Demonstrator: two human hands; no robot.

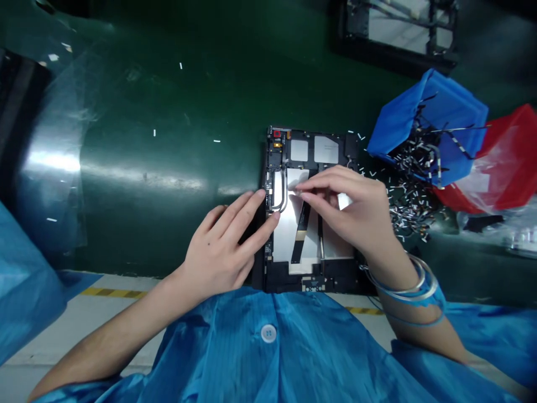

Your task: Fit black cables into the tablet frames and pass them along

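Observation:
An opened tablet (282, 246) lies in front of me, its inner parts and silvery plates showing. My left hand (226, 243) rests at its left edge with fingers stretched out. Two of its fingertips are near a thin grey cable (285, 193) that bends along the tablet's left side. Over the middle of the tablet, my right hand (348, 204) pinches thumb and forefinger together; whatever is between them is too small to make out. A black flat ribbon cable (299, 240) runs below the right fingertips.
On the right, a blue bin (455, 112) lies tipped with black cable bits (419, 151) inside and spilling out. Beside it are a red bin (509, 162) and small white strips (413, 215). Another opened device (398, 31) sits at the back right of the green table (168, 101).

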